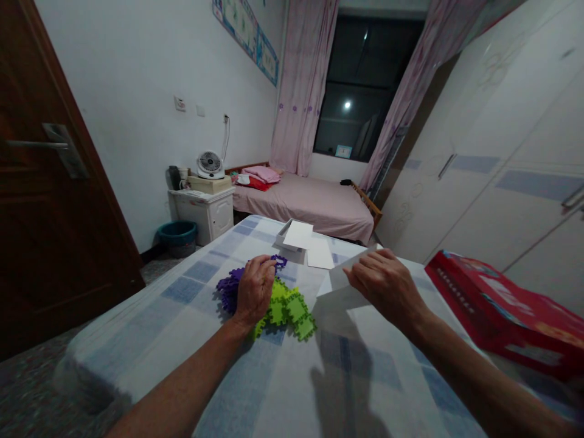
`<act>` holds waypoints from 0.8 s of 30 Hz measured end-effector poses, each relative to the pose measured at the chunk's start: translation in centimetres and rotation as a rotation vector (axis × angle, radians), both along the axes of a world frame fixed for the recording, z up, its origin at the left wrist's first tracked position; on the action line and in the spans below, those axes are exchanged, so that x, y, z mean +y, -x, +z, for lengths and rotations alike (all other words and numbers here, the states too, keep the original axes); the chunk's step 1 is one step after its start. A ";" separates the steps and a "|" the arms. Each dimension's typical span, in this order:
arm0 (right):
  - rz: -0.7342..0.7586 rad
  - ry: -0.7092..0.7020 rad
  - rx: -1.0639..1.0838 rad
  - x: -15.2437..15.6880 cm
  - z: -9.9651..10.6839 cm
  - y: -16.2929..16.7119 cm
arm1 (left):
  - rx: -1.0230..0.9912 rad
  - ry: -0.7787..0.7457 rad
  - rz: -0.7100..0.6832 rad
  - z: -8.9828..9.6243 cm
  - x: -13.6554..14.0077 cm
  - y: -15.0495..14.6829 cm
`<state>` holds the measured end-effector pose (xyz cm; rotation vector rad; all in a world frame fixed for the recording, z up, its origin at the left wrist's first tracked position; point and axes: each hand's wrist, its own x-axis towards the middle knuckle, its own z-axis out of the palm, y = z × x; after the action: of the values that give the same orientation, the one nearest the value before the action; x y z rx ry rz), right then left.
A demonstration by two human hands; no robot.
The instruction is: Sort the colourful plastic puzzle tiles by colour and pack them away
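My left hand (255,289) is above a pile of interlocking puzzle tiles, its fingers curled at a small purple tile (280,262) that sticks out past the fingertips. More purple tiles (228,289) lie to the left of this hand, partly covered by it. Yellow-green tiles (294,310) spread out on its right side. My right hand (385,286) is closed at the edge of a white, flat-sided piece (335,283) like a card or box panel. Its fingertips are partly hidden, and a shadow falls below it.
A shallow white box (283,236) with a white card (298,235) across it stands on the checked tablecloth (191,283). Another white card (320,253) lies beside it. A big red box (506,313) stands at right. Beyond are a bed (310,204) and a bin (177,237).
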<state>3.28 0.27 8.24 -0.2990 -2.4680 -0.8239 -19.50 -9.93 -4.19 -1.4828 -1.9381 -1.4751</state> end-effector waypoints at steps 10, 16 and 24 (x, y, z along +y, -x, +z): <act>-0.226 0.231 0.051 -1.3 -10.8 -11.8 | 0.402 0.126 -0.289 0.9 -1.2 -5.5; -0.199 0.437 0.007 -1.7 -13.3 -14.7 | 0.616 0.499 -0.613 1.0 -0.4 -11.7; -0.497 0.520 0.044 2.0 -9.0 -6.9 | 0.702 0.388 -0.643 -3.4 1.8 -15.0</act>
<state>10.15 2.23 -0.74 -1.1341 -2.5636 -0.3233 -4.53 -8.11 -7.60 -2.5249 -1.4016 -0.5698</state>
